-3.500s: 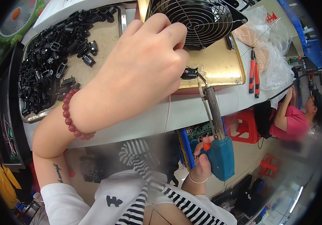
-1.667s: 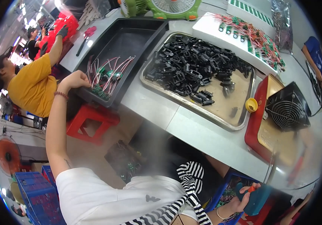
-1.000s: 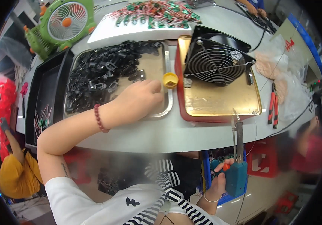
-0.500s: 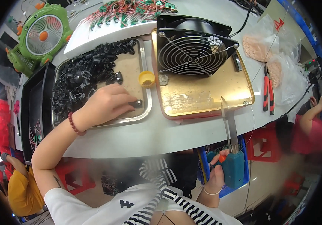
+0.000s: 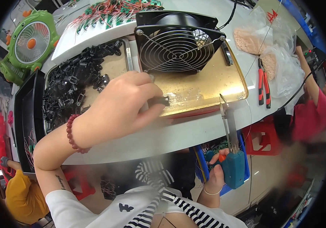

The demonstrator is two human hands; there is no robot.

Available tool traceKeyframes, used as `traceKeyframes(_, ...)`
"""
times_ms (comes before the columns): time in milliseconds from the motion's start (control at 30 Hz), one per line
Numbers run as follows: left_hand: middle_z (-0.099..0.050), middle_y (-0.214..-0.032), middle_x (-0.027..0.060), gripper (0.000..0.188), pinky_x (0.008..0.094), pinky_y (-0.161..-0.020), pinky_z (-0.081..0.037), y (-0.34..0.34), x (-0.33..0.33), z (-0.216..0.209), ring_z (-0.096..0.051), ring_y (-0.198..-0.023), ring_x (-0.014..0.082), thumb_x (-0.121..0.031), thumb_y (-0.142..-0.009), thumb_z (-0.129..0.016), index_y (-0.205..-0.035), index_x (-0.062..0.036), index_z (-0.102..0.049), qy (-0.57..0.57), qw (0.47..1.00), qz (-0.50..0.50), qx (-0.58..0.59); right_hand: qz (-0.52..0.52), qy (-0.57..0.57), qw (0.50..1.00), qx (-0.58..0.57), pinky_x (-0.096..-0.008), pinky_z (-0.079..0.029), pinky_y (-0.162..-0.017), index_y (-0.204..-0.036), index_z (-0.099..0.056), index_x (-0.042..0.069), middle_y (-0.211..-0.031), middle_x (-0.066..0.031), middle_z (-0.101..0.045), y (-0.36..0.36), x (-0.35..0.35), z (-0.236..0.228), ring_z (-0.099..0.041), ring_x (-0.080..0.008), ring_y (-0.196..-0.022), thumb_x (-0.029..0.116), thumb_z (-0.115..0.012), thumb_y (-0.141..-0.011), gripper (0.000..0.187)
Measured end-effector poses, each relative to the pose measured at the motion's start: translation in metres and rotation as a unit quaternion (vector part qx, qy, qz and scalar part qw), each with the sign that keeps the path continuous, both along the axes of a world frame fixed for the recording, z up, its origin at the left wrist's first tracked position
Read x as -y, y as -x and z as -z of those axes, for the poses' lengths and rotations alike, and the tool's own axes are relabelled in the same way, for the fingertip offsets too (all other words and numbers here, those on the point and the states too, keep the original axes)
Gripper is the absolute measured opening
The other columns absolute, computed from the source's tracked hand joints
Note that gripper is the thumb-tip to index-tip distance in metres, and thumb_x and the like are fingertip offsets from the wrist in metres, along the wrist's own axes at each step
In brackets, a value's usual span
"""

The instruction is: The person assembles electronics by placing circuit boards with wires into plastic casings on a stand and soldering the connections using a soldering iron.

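Observation:
My left hand point(image 5: 123, 100) pinches a small black plastic part point(image 5: 165, 100) between thumb and fingers, over the left edge of a gold metal tin lid point(image 5: 204, 85). My right hand point(image 5: 216, 176) grips a teal soldering gun point(image 5: 234, 171) with an orange trigger; its long metal tip points up to the lid's front right corner. A thin wire runs near the tip. Many more black plastic parts point(image 5: 66, 83) lie heaped in a metal tray point(image 5: 129, 57) to the left, partly covered by my left hand and arm.
A black fan with a wire guard point(image 5: 176, 55) stands on the lid. Beyond lie green circuit boards with red wires point(image 5: 113, 13). Red-handled pliers point(image 5: 263, 85) and plastic bags point(image 5: 282, 68) are at the right. A green fan point(image 5: 32, 43) and black bin point(image 5: 28, 114) stand left. Other people sit nearby.
My left hand has lifted the black part from the tray and carried it right, to the gold lid. The right hand still holds the soldering gun in about the same place. The view has shifted slightly.

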State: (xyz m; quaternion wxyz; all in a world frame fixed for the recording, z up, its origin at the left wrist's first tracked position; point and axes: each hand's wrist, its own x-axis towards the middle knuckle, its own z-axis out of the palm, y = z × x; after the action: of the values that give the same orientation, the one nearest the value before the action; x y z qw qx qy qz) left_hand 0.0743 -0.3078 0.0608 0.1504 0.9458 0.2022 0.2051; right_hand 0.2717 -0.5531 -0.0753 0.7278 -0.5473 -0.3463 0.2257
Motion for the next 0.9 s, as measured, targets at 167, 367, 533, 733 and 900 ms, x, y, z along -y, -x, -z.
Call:
traceKeyframes(167,-0.063,-0.079,0.0092,0.014,0.0361,-0.065,-0.049,-0.004,-0.002,0.004,-0.060,-0.074,0.0271,-0.008,-0.072,-0.074,-0.085,-0.0029,-0.068,-0.030,1.000,0.007,0.000,0.010,-0.002,1.000,-0.021,-0.0285,-0.048,-0.068,-0.120,-0.054,-0.001,-0.114,-0.0119,-0.059,-0.001,0.000,0.000,-0.059,-0.0177,-0.077,0.024,-0.077,-0.079,0.054)
traceKeyframes(367,-0.065,-0.079,0.0066,0.013,0.0343,-0.065,-0.050,-0.004,0.002,0.011,-0.061,-0.074,0.0247,-0.004,-0.070,-0.076,-0.079,-0.0041,-0.068,-0.036,0.999,-0.006,0.031,0.021,-0.014,1.000,0.011,-0.0282,-0.041,-0.068,-0.122,-0.056,-0.004,-0.114,-0.0157,-0.057,0.003,-0.009,-0.004,-0.054,-0.0196,-0.072,0.017,-0.064,-0.077,0.051)
traceKeyframes(533,-0.065,-0.079,0.0048,0.013,0.0335,-0.066,-0.050,-0.001,0.002,0.017,-0.061,-0.074,0.0231,-0.003,-0.069,-0.077,-0.076,-0.0045,-0.066,-0.027,0.999,-0.007,0.038,0.021,-0.011,1.000,0.015,-0.0288,-0.041,-0.068,-0.122,-0.056,-0.005,-0.110,-0.0143,-0.056,0.005,-0.011,-0.008,-0.053,-0.0195,-0.072,0.018,-0.064,-0.077,0.051)
traceKeyframes(733,-0.066,-0.079,0.0052,0.014,0.0334,-0.069,-0.050,0.007,-0.002,0.022,-0.062,-0.077,0.0240,-0.006,-0.070,-0.077,-0.079,-0.0036,-0.066,-0.027,0.997,0.013,0.077,0.002,-0.013,1.000,0.010,-0.0278,-0.047,-0.066,-0.121,-0.054,-0.002,-0.110,-0.0119,-0.059,0.003,-0.009,-0.005,-0.059,-0.0174,-0.076,0.028,-0.079,-0.078,0.058)
traceKeyframes(900,-0.065,-0.097,0.0083,0.032,0.0345,-0.077,-0.048,0.038,-0.020,0.025,-0.061,-0.089,0.0253,-0.009,-0.069,-0.075,-0.099,-0.0032,-0.063,-0.007,0.996,-0.054,0.077,0.003,-0.009,1.000,0.025,-0.0288,-0.044,-0.069,-0.120,-0.055,-0.004,-0.112,-0.0142,-0.057,0.002,-0.006,-0.004,-0.056,-0.0184,-0.074,0.020,-0.070,-0.077,0.052)
